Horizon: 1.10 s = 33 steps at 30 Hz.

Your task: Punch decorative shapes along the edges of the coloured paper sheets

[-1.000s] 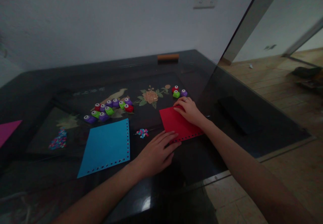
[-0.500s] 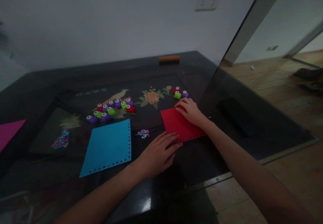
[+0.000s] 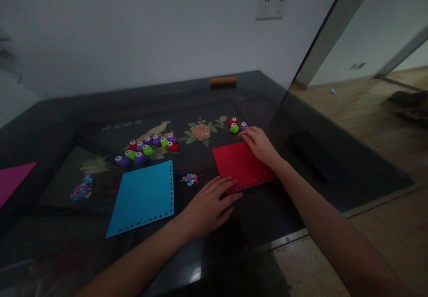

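A square of red paper (image 3: 236, 161) lies flat, with a row of punched holes along its near edge. My left hand (image 3: 210, 205) rests on its near left corner, fingers stretched out and holding nothing. Over the far right part of the paper is my right hand (image 3: 259, 144), its fingers extended and apparently empty. Its fingertips are close to a purple craft punch (image 3: 244, 126); whether they touch it I cannot tell. Beside that punch sit a green one (image 3: 234, 128) and a red one (image 3: 233, 121).
Blue paper (image 3: 145, 194), punched along two edges, lies to the left. Behind it several craft punches (image 3: 147, 149) are grouped. Small piles of coloured confetti (image 3: 190, 179) lie on the dark table (image 3: 187, 98). Pink paper (image 3: 13, 179) is at far left, a brown roll (image 3: 224, 81) at the back.
My right hand has shifted slightly right and away from me across the red paper, toward the three punches. My left hand stays on the near left corner.
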{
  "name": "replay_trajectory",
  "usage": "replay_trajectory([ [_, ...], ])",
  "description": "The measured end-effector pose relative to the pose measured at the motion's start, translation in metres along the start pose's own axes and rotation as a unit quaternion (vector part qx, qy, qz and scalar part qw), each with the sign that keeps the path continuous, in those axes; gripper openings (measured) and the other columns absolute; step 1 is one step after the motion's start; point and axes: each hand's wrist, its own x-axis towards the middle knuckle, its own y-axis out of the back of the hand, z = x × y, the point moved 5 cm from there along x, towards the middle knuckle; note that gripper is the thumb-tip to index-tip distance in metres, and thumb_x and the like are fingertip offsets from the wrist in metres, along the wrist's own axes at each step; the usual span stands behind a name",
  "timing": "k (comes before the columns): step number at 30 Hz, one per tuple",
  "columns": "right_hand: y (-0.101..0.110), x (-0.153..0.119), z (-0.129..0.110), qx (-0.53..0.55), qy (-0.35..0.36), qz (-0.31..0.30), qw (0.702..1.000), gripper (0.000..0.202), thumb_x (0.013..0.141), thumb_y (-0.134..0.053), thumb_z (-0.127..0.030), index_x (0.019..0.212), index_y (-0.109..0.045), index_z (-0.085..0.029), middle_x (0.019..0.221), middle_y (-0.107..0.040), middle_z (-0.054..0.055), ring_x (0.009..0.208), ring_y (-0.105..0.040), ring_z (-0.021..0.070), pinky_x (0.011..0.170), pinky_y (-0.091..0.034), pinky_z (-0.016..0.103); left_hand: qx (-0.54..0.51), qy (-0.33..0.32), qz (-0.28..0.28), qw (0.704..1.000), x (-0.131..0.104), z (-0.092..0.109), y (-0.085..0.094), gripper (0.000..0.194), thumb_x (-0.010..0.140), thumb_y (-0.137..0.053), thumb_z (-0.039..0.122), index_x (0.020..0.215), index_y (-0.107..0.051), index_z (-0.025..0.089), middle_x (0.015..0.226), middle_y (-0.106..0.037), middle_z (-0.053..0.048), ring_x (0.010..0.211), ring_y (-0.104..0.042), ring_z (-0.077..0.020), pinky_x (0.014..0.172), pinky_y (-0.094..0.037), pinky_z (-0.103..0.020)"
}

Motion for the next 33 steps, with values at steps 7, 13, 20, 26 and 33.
replay_trajectory([
  [7, 0.022, -0.003, 0.033, -0.005, -0.113, 0.037, 0.993, 0.032, 0.091, -0.036, -0.027, 0.089, -0.066, -0.016, 0.089, -0.065, 0.010, 0.084, -0.058, 0.0225, 0.078, -0.043, 0.035, -0.001, -0.003, -0.006, 1.000, -0.001, 0.000, -0.001, 0.042, 0.089, -0.049, 0.027, 0.130, -0.047, 0.023, 0.143, -0.041, -0.010, 0.135, -0.031, -0.0246, 0.110, -0.029, -0.048],
  [13, 0.013, -0.003, 0.033, 0.029, -0.121, 0.010, 0.992, 0.031, 0.091, -0.037, -0.030, 0.090, -0.065, -0.016, 0.089, -0.066, 0.009, 0.077, -0.059, 0.0193, 0.070, -0.045, 0.032, 0.006, -0.003, -0.013, 1.000, -0.001, -0.001, -0.002, 0.043, 0.089, -0.049, 0.028, 0.132, -0.045, 0.022, 0.144, -0.040, -0.010, 0.135, -0.030, -0.0240, 0.111, -0.027, -0.047],
  [20, 0.013, -0.003, 0.034, 0.029, -0.129, 0.007, 0.991, 0.031, 0.090, -0.039, -0.032, 0.090, -0.065, -0.016, 0.089, -0.066, 0.009, 0.073, -0.060, 0.0184, 0.069, -0.046, 0.031, 0.008, -0.007, 0.006, 1.000, -0.003, 0.000, -0.001, 0.043, 0.087, -0.052, 0.026, 0.130, -0.046, 0.023, 0.146, -0.035, -0.011, 0.135, -0.031, -0.0255, 0.109, -0.030, -0.047],
  [26, 0.016, -0.004, 0.030, 0.020, -0.135, 0.004, 0.991, 0.030, 0.090, -0.038, -0.030, 0.090, -0.065, -0.016, 0.089, -0.067, 0.009, 0.077, -0.060, 0.0186, 0.070, -0.045, 0.030, 0.012, -0.017, 0.035, 0.999, -0.003, 0.001, 0.018, 0.037, 0.089, -0.048, 0.024, 0.127, -0.049, 0.023, 0.137, -0.047, -0.009, 0.127, -0.042, -0.0233, 0.104, -0.038, -0.045],
  [33, 0.018, -0.005, 0.027, 0.016, -0.118, 0.001, 0.993, 0.029, 0.088, -0.039, -0.030, 0.089, -0.065, -0.016, 0.089, -0.067, 0.010, 0.077, -0.060, 0.0205, 0.072, -0.044, 0.034, 0.042, 0.135, 0.099, 0.985, -0.056, -0.069, 0.073, 0.035, 0.093, -0.039, 0.027, 0.126, -0.051, 0.024, 0.126, -0.056, -0.007, 0.114, -0.053, -0.0205, 0.096, -0.045, -0.038],
])
